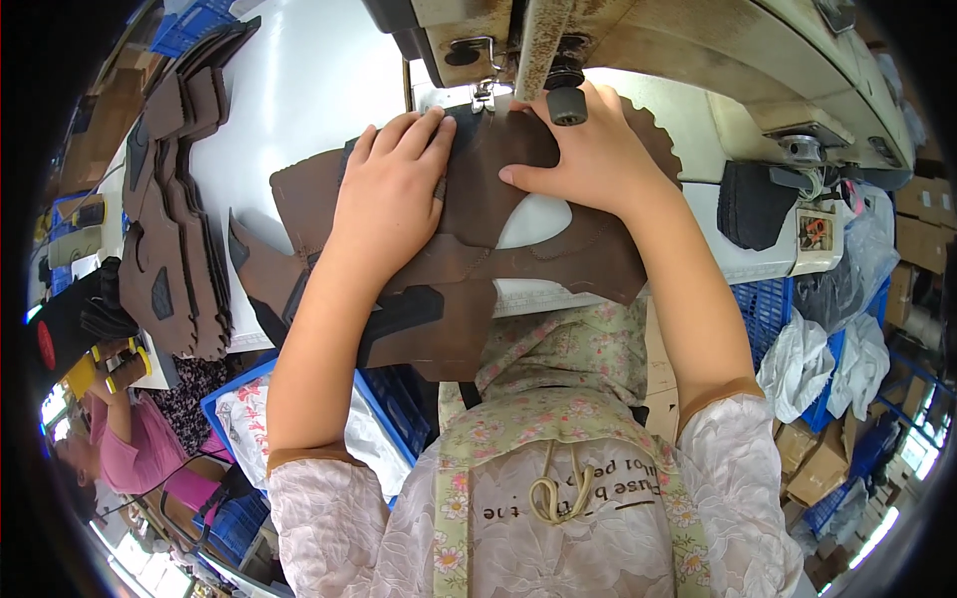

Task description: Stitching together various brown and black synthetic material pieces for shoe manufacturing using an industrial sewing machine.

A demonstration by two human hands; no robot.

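Under my hands, a brown leather piece (474,204) with dark patches and a curved cut-out lies on the white sewing table. Its front part hangs over the table edge toward my lap. My left hand (392,189) rests flat on it, fingers stretched forward, left of the presser foot (482,97). Pressed on the leather at the right of the foot is my right hand (590,149), thumb spread out to the left. A black knob of the machine partly covers its fingers. The leather's far edge reaches up to the presser foot; the needle cannot be made out.
The sewing machine (688,50) arches over the far side. Stacked brown leather pieces (174,229) lie at the left. A black padded piece (753,204) sits at the right. Blue crates (763,314) stand below the table. Another person (135,444) sits at the far left.
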